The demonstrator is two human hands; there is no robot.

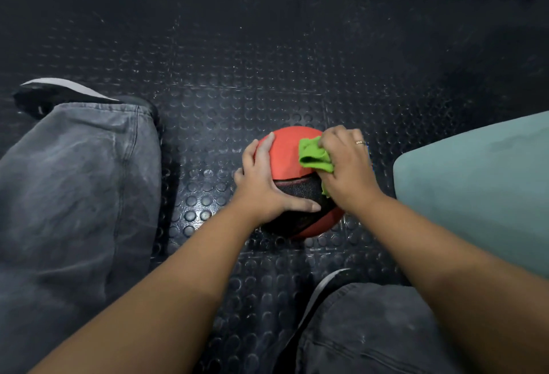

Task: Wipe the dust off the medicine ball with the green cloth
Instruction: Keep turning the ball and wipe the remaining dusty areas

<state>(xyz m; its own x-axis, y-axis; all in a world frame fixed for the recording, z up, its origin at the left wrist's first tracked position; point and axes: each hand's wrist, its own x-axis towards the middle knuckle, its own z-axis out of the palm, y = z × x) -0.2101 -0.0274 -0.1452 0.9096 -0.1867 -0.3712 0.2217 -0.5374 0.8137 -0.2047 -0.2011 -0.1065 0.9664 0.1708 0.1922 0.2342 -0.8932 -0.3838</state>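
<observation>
Likely heavy medicine ball (282,150): left hand (258,183), spread flat, steadies it; right hand (347,165) clutches the soft bunched green cloth (312,155).

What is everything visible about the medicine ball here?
The medicine ball is round and orange-red, with a black textured panel edged by a raised seam. It looks rubbery. It sits on the dark studded floor. The left hand lies spread on its left side, thumb across the black panel. The right hand holds the bunched green cloth against its upper right. Its underside and far side are hidden, and no dust can be made out.
</observation>
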